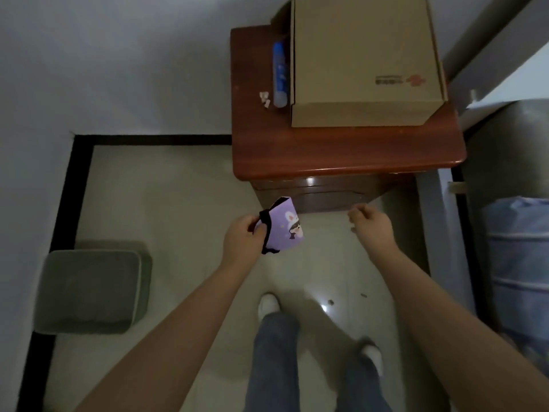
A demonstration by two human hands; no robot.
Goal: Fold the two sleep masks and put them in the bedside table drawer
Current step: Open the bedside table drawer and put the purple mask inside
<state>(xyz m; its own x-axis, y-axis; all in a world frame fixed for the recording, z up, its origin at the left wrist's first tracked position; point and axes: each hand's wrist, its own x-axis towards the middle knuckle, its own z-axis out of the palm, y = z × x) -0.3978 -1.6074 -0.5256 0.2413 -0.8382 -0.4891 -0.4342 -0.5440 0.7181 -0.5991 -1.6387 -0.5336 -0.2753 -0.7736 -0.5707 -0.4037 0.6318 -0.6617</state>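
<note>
My left hand (243,237) grips a folded purple sleep mask (286,227) with a cartoon print and a black strap, holding it in the air just below the front of the bedside table. The reddish-brown bedside table (341,150) stands ahead, its drawer front (320,193) closed. My right hand (372,223) hovers in front of the drawer with its fingers loosely curled and nothing in them. Only one sleep mask is in view.
A cardboard box (362,60) covers most of the tabletop, with a blue bottle (279,74) and small white bits (265,99) to its left. A grey cushion (92,288) lies on the floor at left. A wrapped bundle (520,263) stands at right. My legs are below.
</note>
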